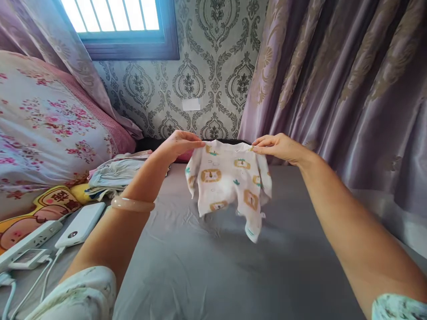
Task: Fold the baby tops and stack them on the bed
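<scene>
A small white baby top (225, 182) with yellow lion faces and green marks hangs above the grey bed sheet (213, 275). My left hand (184, 144) pinches its shoulder on the left side of the neckline. At the opposite shoulder, the fingers of my right hand (275, 146) are closed on the cloth. Both sleeves droop at the sides, and the lower edge hangs unevenly, with one corner dangling lower on the right.
Folded clothes (116, 173) lie in a pile at the left. Nearer are a white power bank (80, 224), a power strip (31, 242) with cables, and a yellow cartoon cushion (50, 202). Floral bedding (56, 120) rises behind them. Curtains (333, 89) hang at the right.
</scene>
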Demonstrator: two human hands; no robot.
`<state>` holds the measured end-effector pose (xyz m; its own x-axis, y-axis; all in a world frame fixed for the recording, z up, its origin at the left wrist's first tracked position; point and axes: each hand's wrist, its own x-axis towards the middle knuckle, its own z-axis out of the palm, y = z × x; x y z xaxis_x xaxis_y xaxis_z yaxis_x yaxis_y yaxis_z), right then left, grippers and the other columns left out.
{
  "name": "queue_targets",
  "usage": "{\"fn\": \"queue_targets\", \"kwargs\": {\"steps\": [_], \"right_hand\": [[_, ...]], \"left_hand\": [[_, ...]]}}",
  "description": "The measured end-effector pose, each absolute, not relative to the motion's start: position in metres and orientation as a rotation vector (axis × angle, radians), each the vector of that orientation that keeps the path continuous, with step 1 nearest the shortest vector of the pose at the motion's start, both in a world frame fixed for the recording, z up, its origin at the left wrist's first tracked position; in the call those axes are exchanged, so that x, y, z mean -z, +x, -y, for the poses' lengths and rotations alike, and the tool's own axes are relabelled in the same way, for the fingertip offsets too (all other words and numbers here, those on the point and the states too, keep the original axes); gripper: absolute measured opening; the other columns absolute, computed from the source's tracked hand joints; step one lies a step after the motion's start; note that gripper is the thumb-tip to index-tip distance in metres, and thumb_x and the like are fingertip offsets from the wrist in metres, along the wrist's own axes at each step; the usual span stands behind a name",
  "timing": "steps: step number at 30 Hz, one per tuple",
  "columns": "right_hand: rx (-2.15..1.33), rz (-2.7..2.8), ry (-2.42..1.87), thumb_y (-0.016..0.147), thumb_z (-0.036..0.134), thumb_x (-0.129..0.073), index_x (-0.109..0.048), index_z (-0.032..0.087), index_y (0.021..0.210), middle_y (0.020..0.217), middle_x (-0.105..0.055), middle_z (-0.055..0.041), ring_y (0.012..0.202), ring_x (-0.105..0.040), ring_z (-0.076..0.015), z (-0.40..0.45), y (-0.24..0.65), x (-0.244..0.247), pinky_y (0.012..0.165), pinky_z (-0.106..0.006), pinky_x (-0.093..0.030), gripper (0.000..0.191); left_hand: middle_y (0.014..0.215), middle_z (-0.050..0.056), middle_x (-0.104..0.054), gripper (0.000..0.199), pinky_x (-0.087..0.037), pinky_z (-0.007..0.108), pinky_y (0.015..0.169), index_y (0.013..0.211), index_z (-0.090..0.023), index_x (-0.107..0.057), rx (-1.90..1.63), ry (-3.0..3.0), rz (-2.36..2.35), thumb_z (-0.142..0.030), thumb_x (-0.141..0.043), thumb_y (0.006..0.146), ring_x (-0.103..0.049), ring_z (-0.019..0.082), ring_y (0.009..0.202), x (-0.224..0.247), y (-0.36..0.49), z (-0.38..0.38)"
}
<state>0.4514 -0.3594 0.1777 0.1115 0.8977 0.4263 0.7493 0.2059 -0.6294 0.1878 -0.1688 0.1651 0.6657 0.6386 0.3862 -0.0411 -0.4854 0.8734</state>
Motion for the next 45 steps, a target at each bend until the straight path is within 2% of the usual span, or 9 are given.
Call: {"fn": "queue_targets", "kwargs": {"steps": [4,8,19,25,29,33,36,40,45], "right_hand": [[-0.451,1.612,-1.416,0.066,0.060,-0.077,-0.078,0.027,0.084,0.102,-0.072,-0.0039,0.106,-0.062,-0.0248,0.361,0.457,-0.178,0.095,-0.040,-0.047,0.037],[-0.400,1.469,-1.423,0.066,0.057,-0.078,-0.077,0.026,0.084,0.091,-0.075,-0.0033,0.098,-0.066,-0.0246,0.348,0.466,-0.167,0.093,-0.042,-0.049,0.036],[0.020,1.433,-1.443,0.077,0.059,-0.066,-0.072,0.017,0.083,0.074,-0.068,-0.0011,0.068,-0.059,-0.0153,0.309,0.481,-0.134,0.064,-0.028,-0.047,0.042],[0.437,1.461,-1.517,0.089,0.052,-0.054,-0.069,0.018,0.089,0.082,-0.066,-0.0033,0.073,-0.058,-0.0169,0.301,0.477,-0.120,0.070,-0.030,-0.045,0.038],[0.685,1.411,-1.524,0.096,0.053,-0.043,-0.067,0.020,0.093,0.088,-0.064,-0.0061,0.082,-0.059,-0.0199,0.305,0.464,-0.112,0.075,-0.032,-0.047,0.041],[0.823,1.422,-1.533,0.098,0.053,-0.039,-0.066,0.022,0.098,0.093,-0.063,-0.0061,0.089,-0.059,-0.0210,0.324,0.450,-0.111,0.077,-0.033,-0.047,0.040],[0.794,1.491,-1.515,0.096,0.054,-0.045,-0.068,0.024,0.098,0.092,-0.063,-0.0054,0.086,-0.059,-0.0209,0.353,0.434,-0.124,0.077,-0.035,-0.048,0.038],[0.568,1.548,-1.507,0.091,0.055,-0.054,-0.071,0.028,0.094,0.086,-0.065,-0.0045,0.080,-0.060,-0.0213,0.404,0.406,-0.160,0.074,-0.036,-0.048,0.032],[0.279,1.480,-1.604,0.081,0.062,-0.064,-0.074,0.032,0.093,0.073,-0.066,-0.0022,0.057,-0.055,-0.0170,0.433,0.391,-0.193,0.050,-0.033,-0.042,0.034]], "left_hand": [[0.094,0.007,-0.072,0.028,-0.050,0.036,0.086,0.074,-0.017,-0.073,-0.905,1.759,-0.212,-0.039,-0.086,0.061,-0.066,0.021,0.095,-0.164,0.189,0.166],[0.081,0.004,-0.071,0.032,-0.050,0.033,0.084,0.075,-0.015,-0.071,-0.989,1.686,-0.224,-0.040,-0.086,0.062,-0.065,0.016,0.082,-0.155,0.200,0.154],[0.073,-0.002,-0.065,0.034,-0.047,0.023,0.065,0.076,-0.017,-0.063,-1.162,1.681,-0.217,-0.044,-0.080,0.067,-0.058,0.010,0.066,-0.124,0.224,0.134],[0.060,-0.006,-0.052,0.027,-0.031,0.019,0.044,0.080,-0.020,-0.055,-1.223,1.727,-0.347,-0.043,-0.069,0.078,-0.043,0.008,0.048,-0.112,0.230,0.135],[0.059,-0.006,-0.045,0.017,-0.032,0.020,0.048,0.083,-0.021,-0.055,-1.451,1.883,-0.437,-0.037,-0.060,0.086,-0.041,0.009,0.051,-0.102,0.233,0.143],[0.075,-0.001,-0.054,0.015,-0.042,0.024,0.064,0.085,-0.021,-0.059,-1.787,2.188,-0.593,-0.034,-0.056,0.090,-0.051,0.013,0.071,-0.103,0.217,0.165],[0.085,0.001,-0.056,0.016,-0.044,0.026,0.072,0.089,-0.022,-0.063,-1.880,2.363,-0.610,-0.036,-0.055,0.092,-0.053,0.014,0.078,-0.118,0.187,0.193],[0.080,0.000,-0.053,0.014,-0.043,0.026,0.072,0.089,-0.023,-0.069,-1.814,2.461,-0.565,-0.035,-0.062,0.089,-0.051,0.013,0.074,-0.156,0.141,0.232],[0.072,-0.003,-0.055,0.015,-0.036,0.024,0.068,0.087,-0.019,-0.073,-1.556,2.413,-0.554,-0.033,-0.072,0.081,-0.047,0.011,0.069,-0.193,0.112,0.244]]}}
